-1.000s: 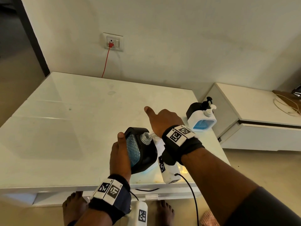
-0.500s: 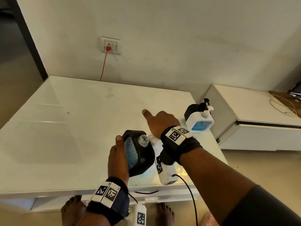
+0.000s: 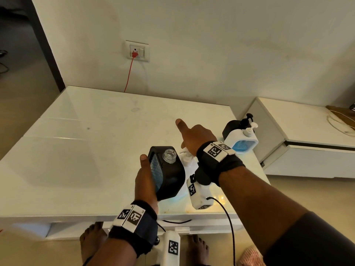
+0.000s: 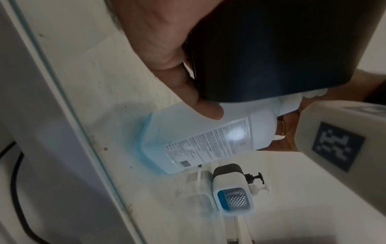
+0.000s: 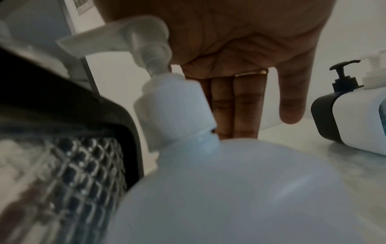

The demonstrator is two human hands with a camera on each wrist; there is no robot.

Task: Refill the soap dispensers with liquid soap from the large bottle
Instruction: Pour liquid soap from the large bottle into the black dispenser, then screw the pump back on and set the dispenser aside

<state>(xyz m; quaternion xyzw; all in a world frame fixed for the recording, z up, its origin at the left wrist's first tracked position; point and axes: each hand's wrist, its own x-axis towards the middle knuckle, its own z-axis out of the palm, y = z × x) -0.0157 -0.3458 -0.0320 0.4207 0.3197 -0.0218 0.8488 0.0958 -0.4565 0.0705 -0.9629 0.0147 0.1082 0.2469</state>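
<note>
Gripped in left hand (image 3: 146,181): black dispenser (image 3: 170,175) (clear neck uncapped), beside translucent large bottle (image 4: 208,137) under right hand's (image 3: 196,137) straight fingers (image 5: 240,105).

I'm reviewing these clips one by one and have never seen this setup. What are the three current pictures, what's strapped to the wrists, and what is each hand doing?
No machine here: a person works with bare hands, wearing one camera on the head and one on each wrist. The coded bands and white boxes on the wrists are that gear.

The head view looks down at a white table. The left hand grips a black soap dispenser, tilted, its pump off and its clear neck open. The right hand is at the pump top of the large bottle, a translucent bottle of pale blue soap; its fingers show straight behind the pump, so the exact hold is unclear.

The left wrist view looks along that hand past the dispenser to the bottle. The right wrist view shows the bottle's pump close up.

Near the table's right edge stand a white dispenser and a black one, pumps fitted.
</note>
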